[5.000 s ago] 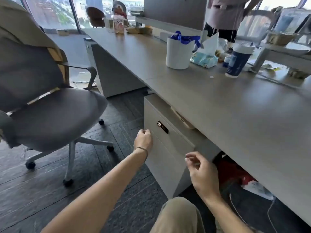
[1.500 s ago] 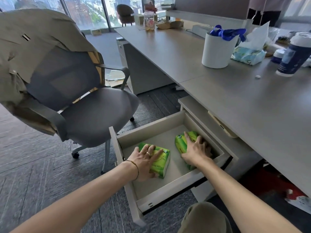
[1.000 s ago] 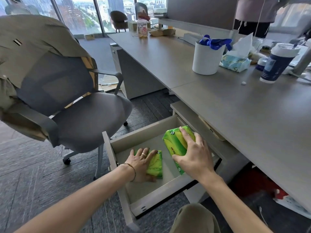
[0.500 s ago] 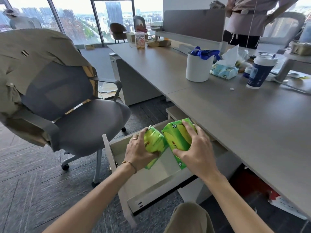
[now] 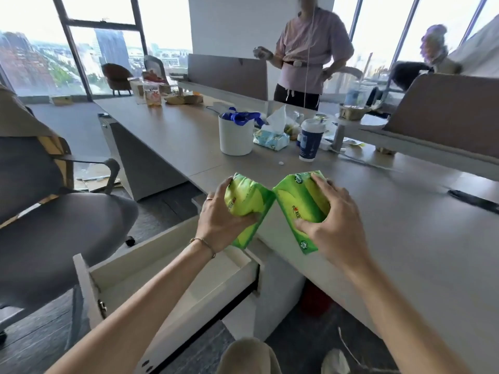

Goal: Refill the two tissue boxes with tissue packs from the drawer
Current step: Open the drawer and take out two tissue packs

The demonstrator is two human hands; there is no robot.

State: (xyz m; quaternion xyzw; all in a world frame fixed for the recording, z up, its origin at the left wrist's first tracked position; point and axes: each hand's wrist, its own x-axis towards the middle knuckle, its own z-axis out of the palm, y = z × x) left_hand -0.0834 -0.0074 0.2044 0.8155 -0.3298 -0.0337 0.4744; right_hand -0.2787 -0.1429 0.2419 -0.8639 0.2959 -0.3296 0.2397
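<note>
My left hand [image 5: 218,220] grips a green tissue pack [image 5: 247,205] and my right hand [image 5: 334,225] grips a second green tissue pack [image 5: 299,203]. Both packs are held side by side, corners touching, above the near edge of the grey desk [image 5: 405,238]. Below them the white drawer [image 5: 172,276] stands pulled open; what I can see of its inside holds nothing. No tissue box is clearly in view; a blue soft tissue pack [image 5: 271,139] with a sheet sticking up lies farther back on the desk.
A white tub [image 5: 236,137] with blue ribbon and a dark blue cup [image 5: 310,144] stand on the desk behind. A grey office chair [image 5: 54,225] sits left of the drawer. A person in a pink shirt [image 5: 310,55] stands beyond the desk divider.
Both hands have lifted the two green packs out of the drawer and up to desk height. The view has tilted upward.
</note>
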